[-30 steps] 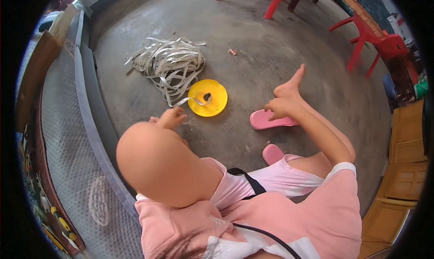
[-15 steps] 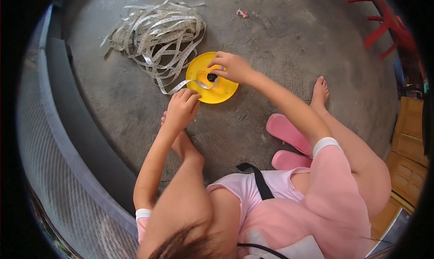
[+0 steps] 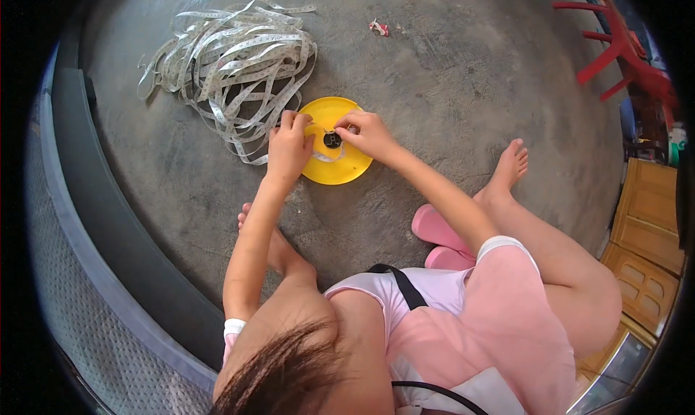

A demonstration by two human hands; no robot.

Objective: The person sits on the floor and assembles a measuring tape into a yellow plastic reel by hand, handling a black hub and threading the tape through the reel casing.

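Note:
On the floor in front of me lies a round yellow reel (image 3: 339,172) with a black centre hub (image 3: 332,140). A white measuring tape (image 3: 323,156) curves round the hub. My left hand (image 3: 290,145), fingers bent, is closed on the tape at the reel's left side; the exact grip is partly hidden. Thumb and fingers of my right hand (image 3: 368,137) pinch the tape just beside the hub. Beyond my left hand, a loose tangled heap of the same tape (image 3: 246,60) is spread on the floor.
A padded grey edge (image 3: 130,190) runs along my left. Pink slippers (image 3: 438,227) lie beside my leg at the right. A red plastic chair (image 3: 615,49) stands far right, above wooden cabinet doors (image 3: 648,219). A small red-and-white scrap (image 3: 378,27) sits on the concrete floor (image 3: 463,74).
My left hand has moved from the reel's near edge up to its left side, closer to the hub. My right hand has come down nearer the hub.

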